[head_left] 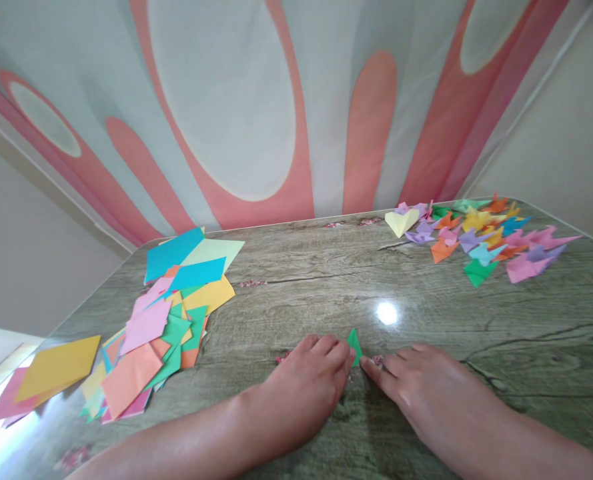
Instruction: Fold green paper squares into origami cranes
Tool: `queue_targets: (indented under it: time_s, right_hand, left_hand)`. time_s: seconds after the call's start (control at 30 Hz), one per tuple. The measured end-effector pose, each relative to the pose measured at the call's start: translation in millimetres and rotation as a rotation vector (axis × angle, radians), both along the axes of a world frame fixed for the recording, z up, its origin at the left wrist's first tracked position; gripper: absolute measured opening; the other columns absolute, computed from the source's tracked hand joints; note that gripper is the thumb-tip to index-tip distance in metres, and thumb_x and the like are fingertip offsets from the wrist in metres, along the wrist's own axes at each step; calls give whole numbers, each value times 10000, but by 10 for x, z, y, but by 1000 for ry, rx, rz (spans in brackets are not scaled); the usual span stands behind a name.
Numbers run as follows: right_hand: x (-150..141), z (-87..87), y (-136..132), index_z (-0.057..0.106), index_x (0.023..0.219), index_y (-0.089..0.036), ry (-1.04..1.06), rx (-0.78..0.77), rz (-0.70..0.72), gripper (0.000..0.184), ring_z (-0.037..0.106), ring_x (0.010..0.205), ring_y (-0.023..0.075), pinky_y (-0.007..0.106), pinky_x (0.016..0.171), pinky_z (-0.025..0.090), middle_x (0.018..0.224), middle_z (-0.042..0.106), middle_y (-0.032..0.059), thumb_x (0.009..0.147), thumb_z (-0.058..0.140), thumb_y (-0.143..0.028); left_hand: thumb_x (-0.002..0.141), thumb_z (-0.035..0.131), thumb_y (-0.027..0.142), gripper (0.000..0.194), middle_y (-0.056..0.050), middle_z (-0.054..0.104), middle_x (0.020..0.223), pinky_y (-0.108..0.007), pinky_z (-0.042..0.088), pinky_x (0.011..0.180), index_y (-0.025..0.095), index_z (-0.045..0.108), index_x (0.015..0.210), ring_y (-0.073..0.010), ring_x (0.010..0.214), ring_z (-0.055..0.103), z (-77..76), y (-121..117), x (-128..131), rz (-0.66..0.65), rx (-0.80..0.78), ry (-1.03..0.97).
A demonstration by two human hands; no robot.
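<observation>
Head view | green paper (pixel 355 346): small, folded, pointed | left hand (pixel 312 375), right hand (pixel 429 387): touching it, grips unclear

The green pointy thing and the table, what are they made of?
The green pointy thing looks like thin, matte paper, with flat faces and crisp edges like the loose sheets. The table shows grey-brown wood grain and a shiny light spot: perhaps wood or smooth printed covering; I can't tell which.
</observation>
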State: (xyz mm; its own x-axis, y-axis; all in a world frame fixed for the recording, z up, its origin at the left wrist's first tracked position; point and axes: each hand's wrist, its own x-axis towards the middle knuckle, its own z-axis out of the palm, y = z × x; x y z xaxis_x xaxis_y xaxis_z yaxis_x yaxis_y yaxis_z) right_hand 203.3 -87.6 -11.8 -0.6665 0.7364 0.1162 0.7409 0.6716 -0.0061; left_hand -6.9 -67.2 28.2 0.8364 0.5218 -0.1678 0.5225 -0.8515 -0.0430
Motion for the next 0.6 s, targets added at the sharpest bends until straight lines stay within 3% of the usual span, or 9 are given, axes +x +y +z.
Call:
queue_targets:
  time_s: [0.17,0.37,0.6]
  right_hand:
    - [31,10,79,720,936,-233,94,-9,-29,240,646,701,203,368,651,501,767,695,-5,766,654,-77]
    - [20,52,209,705,943,-162,144,155,66,229,600,857,235,370,668,476,981,706,73,883,500,-81]
    - [49,60,217,711,984,-183,225,59,93,252,600,903,235,380,709,476,1067,722,40,921,478,-109]
  left_hand:
    - [936,425,150,334,-111,576,1236,-341,397,989,121,529,1252,-224,1145,515,20,5,12,-28,7,-3]
    - [920,451,153,331,-104,580,1221,-361,411,973,81,544,1229,-239,1098,523,32,12,-3,-60,40,31]
    - [921,439,153,313,-111,572,1240,-375,423,943,79,569,1196,-249,1092,523,34,-2,-4,-76,84,43]
